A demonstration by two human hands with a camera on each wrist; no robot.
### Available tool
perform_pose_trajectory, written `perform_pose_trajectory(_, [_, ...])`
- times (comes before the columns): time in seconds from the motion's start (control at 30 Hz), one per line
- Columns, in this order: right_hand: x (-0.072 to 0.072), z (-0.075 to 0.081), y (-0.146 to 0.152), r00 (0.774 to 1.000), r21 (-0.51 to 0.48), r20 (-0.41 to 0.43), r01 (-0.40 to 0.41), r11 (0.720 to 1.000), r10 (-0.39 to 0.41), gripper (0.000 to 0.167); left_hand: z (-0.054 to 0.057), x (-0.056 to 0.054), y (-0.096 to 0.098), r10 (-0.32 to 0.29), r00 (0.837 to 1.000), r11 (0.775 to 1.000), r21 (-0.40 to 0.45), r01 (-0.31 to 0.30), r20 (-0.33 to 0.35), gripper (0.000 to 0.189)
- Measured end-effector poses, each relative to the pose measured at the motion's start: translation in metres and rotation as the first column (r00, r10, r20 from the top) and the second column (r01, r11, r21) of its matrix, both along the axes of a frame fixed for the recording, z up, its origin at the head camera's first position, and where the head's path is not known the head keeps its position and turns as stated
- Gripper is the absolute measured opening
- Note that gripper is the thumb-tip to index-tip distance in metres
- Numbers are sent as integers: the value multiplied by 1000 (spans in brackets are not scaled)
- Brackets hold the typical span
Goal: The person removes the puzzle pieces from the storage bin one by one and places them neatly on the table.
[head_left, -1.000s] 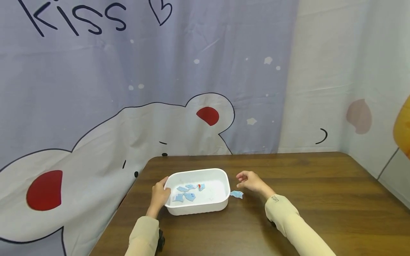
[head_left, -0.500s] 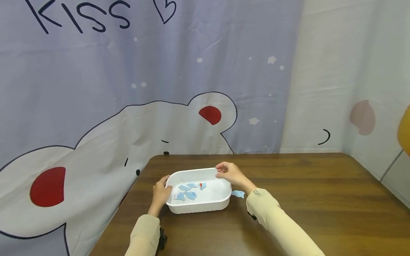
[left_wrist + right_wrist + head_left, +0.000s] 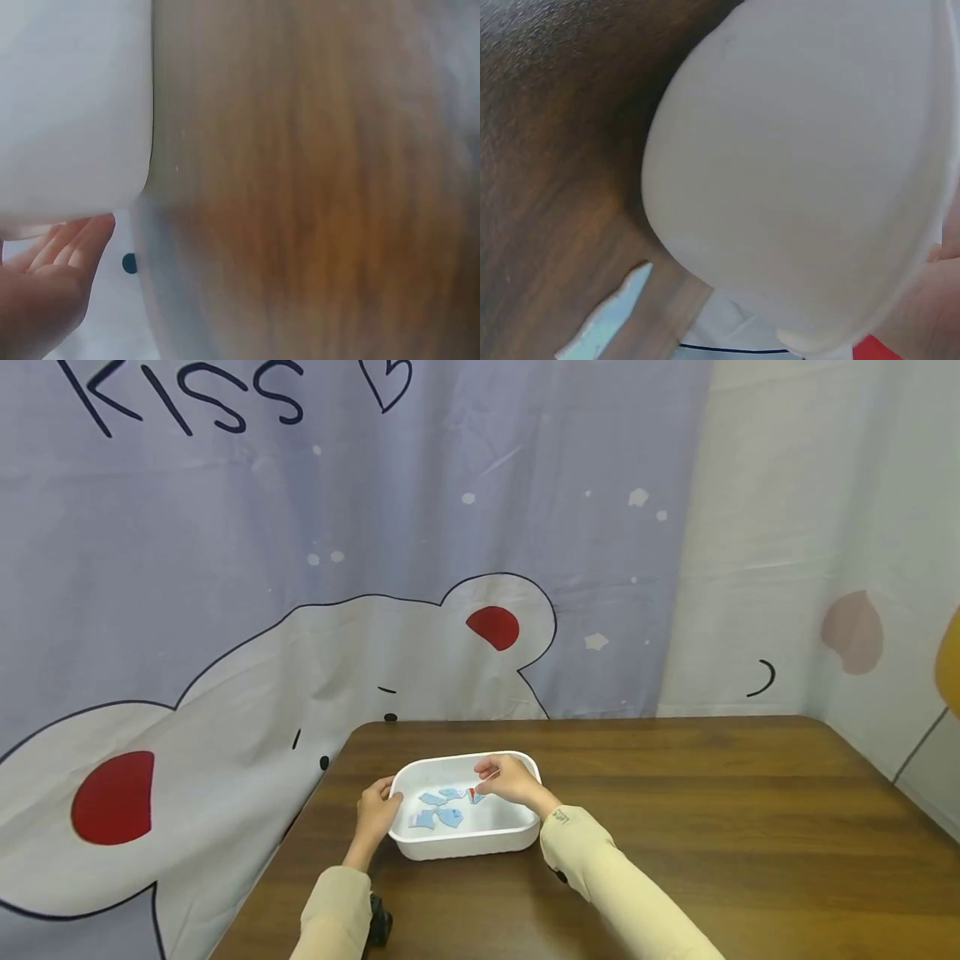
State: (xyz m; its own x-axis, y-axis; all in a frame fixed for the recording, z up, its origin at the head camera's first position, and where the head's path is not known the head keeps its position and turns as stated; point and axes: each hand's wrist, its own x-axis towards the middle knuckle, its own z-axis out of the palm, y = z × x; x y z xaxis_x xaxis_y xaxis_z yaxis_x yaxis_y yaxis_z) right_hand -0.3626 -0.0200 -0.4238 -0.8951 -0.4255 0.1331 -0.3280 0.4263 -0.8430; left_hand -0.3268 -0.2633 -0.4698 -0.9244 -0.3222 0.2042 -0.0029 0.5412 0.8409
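Note:
My left hand (image 3: 375, 817) grips the left end of a white plastic basin (image 3: 472, 846), thumb over the rim. In the left wrist view its fingers (image 3: 88, 244) are against the basin's wall. Several flat, jagged light blue pieces, such as this piece (image 3: 450, 817), lie on the basin floor. My right hand (image 3: 514, 781) reaches over the right end into the basin, fingers bent and apart from the thumb. Its thumb tip is right by a blue piece with a red mark (image 3: 474, 796). Another light blue piece (image 3: 607, 319) lies on the table outside the basin, hidden in the head view.
The basin stands on a brown wood-grain table (image 3: 720, 810). Behind the table hangs a printed curtain (image 3: 570, 527) with a cartoon bear and lettering. The table's left edge runs close past my left arm.
My right hand has moved left from beside the loose piece on the table, over the basin's rim and in to the red-marked piece. My left hand has stayed on the basin.

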Motion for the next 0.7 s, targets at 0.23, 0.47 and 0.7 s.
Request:
perform_pose_trajectory(0.23, [-4, -9, -4, 999, 15, 9, 42, 999, -42, 36, 1, 4, -1, -58, 998, 996, 61, 57, 15, 44])
perform_pose_trajectory(0.47, [-18, -22, -1, 999, 21, -24, -29, 999, 29, 38, -1, 3, -3, -96, 995, 988, 119, 94, 7, 44])
perform_pose_trajectory(0.7, [-23, -38, -10, 999, 56, 33, -3, 998, 1, 41, -4, 6, -7, -140, 990, 980, 141, 138, 4, 44])
